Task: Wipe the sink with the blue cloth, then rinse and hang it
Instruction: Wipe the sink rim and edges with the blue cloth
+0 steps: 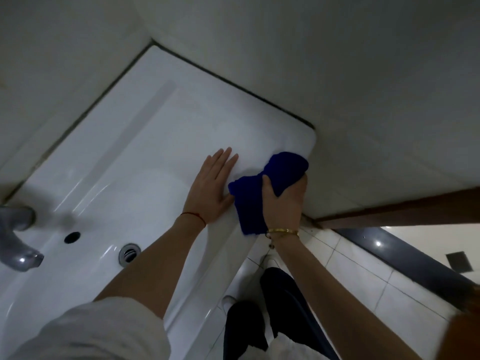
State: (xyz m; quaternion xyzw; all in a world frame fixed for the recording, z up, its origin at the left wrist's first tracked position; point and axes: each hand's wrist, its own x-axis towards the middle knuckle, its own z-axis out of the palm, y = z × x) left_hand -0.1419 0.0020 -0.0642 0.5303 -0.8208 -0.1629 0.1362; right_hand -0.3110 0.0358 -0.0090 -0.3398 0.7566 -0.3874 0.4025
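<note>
A white ceramic sink (155,131) fills the left and middle of the head view, set into a wall corner. My right hand (284,206) grips the bunched blue cloth (281,170) at the sink's right front corner, with part of the cloth hanging over the edge. My left hand (211,188) lies flat on the sink's right ledge, fingers straight, just left of the cloth. The basin's drain (129,254) and overflow hole (72,237) show at the lower left.
A chrome faucet (18,240) juts in at the left edge. White walls close in behind and to the right of the sink. A brown door frame (400,209) stands at the right. White floor tiles (363,271) and my dark trouser legs (283,305) are below.
</note>
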